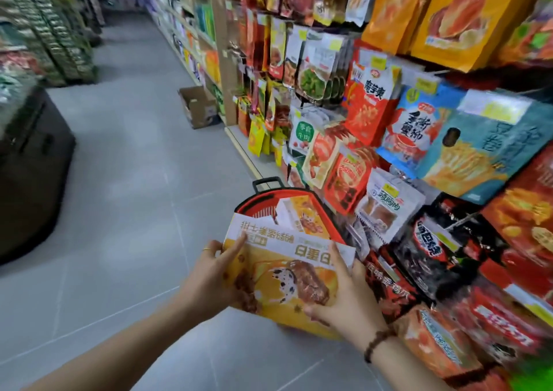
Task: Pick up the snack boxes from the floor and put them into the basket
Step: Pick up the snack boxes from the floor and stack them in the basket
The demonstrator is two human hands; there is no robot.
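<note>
I hold a yellow box (284, 274) flat before me, my left hand (217, 275) gripping its left edge and my right hand (344, 299) its right. Just beyond stands the red basket (256, 204), a second box (302, 217) inside.

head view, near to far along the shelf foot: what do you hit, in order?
held snack box → red basket → open cardboard carton on the floor

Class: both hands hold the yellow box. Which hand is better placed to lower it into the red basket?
Probably the right hand: it grips the snack box at its lower corner and side, more in line with the basket ahead. The left hand only pinches the left edge.
</note>
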